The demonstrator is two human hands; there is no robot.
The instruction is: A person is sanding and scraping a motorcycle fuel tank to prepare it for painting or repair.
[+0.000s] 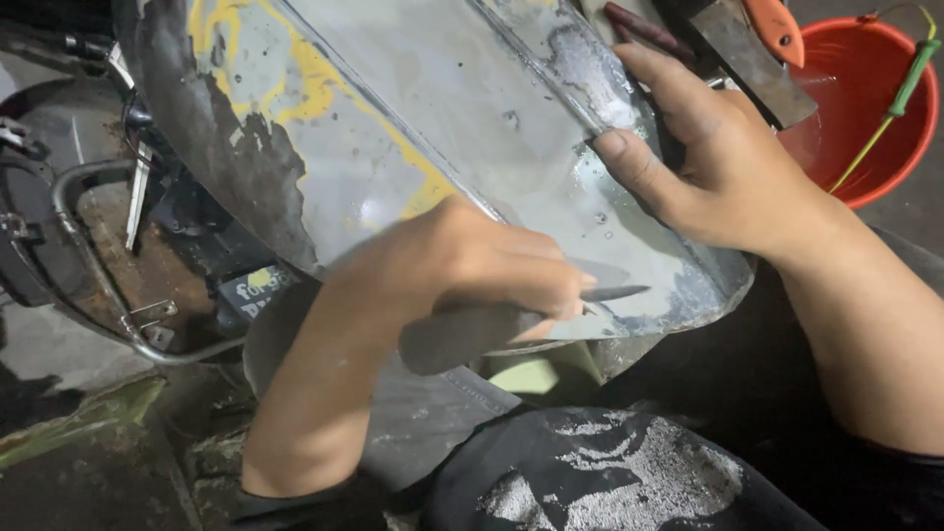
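A curved grey body panel (393, 118) with yellow paint patches and dark worn edges lies tilted across my lap. My left hand (472, 265) is shut on a grey-handled scraping knife (462, 334). Its thin blade tip (624, 292) lies against the panel's lower right area. My right hand (728, 167) grips the panel's upper right edge, thumb on the face and fingers wrapped behind. The left hand looks slightly blurred.
A red bucket (865, 98) with a green-handled tool in it stands at the top right. An orange-handled flat scraper (767, 44) lies beside it. Motorcycle frame parts and tubing (88, 246) fill the left. My dark, paint-dusted trousers (610, 472) are below.
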